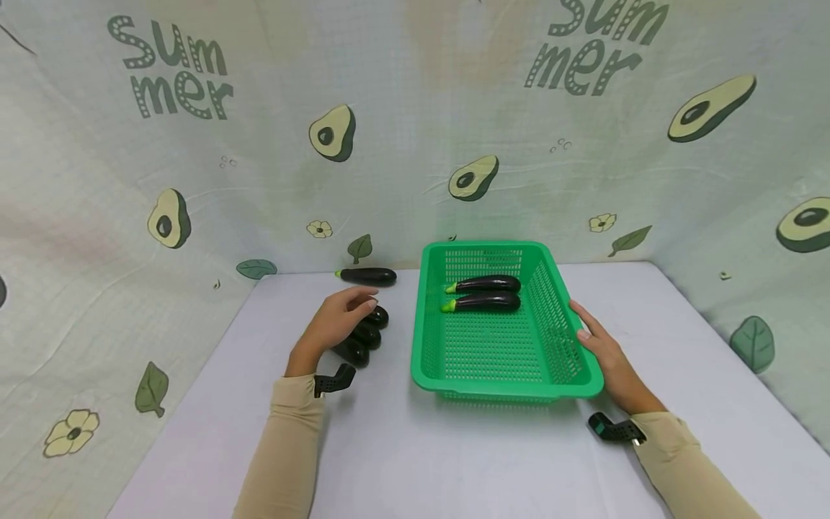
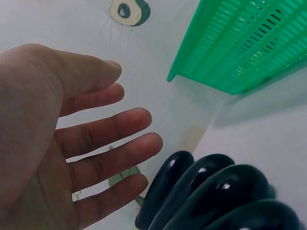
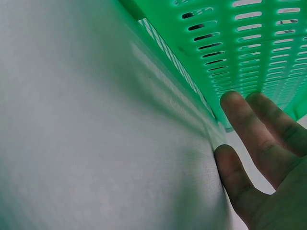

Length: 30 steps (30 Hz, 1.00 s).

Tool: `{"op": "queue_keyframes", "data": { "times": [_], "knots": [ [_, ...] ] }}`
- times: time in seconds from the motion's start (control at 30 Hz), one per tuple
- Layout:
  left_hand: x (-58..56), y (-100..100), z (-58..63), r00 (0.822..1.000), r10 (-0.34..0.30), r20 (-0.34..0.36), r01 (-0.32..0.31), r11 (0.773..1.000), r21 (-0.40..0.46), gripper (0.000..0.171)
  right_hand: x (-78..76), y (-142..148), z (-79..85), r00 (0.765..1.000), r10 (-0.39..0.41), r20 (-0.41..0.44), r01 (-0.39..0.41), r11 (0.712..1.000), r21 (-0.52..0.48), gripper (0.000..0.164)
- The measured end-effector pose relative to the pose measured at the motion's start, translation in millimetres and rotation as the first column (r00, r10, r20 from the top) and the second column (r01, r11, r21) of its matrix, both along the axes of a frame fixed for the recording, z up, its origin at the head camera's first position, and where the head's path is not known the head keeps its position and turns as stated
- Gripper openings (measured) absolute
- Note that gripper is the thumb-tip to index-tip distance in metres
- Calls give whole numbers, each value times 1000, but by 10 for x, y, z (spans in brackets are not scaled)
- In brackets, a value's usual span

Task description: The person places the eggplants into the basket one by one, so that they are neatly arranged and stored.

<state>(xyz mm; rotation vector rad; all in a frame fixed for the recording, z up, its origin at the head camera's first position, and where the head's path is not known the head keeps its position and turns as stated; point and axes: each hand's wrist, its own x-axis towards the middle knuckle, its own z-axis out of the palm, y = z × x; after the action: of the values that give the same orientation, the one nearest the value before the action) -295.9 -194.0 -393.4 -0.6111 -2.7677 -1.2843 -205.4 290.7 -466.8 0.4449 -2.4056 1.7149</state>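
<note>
My left hand (image 1: 333, 321) hovers over a row of dark eggplants (image 1: 367, 335), its fingers extended and partly hiding them. In the left wrist view the palm and spread fingers hold nothing, and the glossy eggplants (image 2: 216, 196) lie side by side close to the fingertips. A green plastic basket (image 1: 424, 324) stands to the right, with two eggplants (image 1: 486, 292) lying parallel inside, green stems leftward. My right hand (image 1: 612, 360) holds the basket's right side, thumb at the rim. In the right wrist view, fingers (image 3: 259, 143) reach against the slotted outer wall (image 3: 240, 62).
Another eggplant (image 1: 368, 277) lies apart at the table's back edge, left of the basket. The white table (image 1: 402, 461) meets a hanging cloth (image 1: 389, 58) printed with avocados and leaves. Black straps (image 1: 335, 380) circle both wrists.
</note>
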Motion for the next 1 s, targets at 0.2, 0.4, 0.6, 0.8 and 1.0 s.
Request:
{"op": "queue_keyframes", "data": {
  "times": [0.2, 0.4, 0.6, 0.8, 1.0],
  "knots": [
    [-15, -150, -3, 999, 41, 7, -42, 999, 10, 36, -7, 16, -6, 1000, -4, 5, 4, 1000, 12, 53],
    [-25, -289, -39, 997, 79, 9, -79, 997, -1, 41, -21, 21, -24, 1000, -6, 9, 6, 1000, 10, 53],
    [-12, -391, -100, 996, 92, 22, -92, 996, 9, 41, -20, 12, -30, 1000, -4, 10, 3, 1000, 1, 53],
    [19, -485, -158, 995, 102, 15, -102, 994, 34, 44, 3, -5, -4, 1000, 0, 22, 0, 1000, -7, 54],
    [55, -620, -251, 991, 128, 30, -130, 990, 50, 46, -9, 5, -8, 1000, 0, 21, 1, 1000, -5, 54]
  ]
}}
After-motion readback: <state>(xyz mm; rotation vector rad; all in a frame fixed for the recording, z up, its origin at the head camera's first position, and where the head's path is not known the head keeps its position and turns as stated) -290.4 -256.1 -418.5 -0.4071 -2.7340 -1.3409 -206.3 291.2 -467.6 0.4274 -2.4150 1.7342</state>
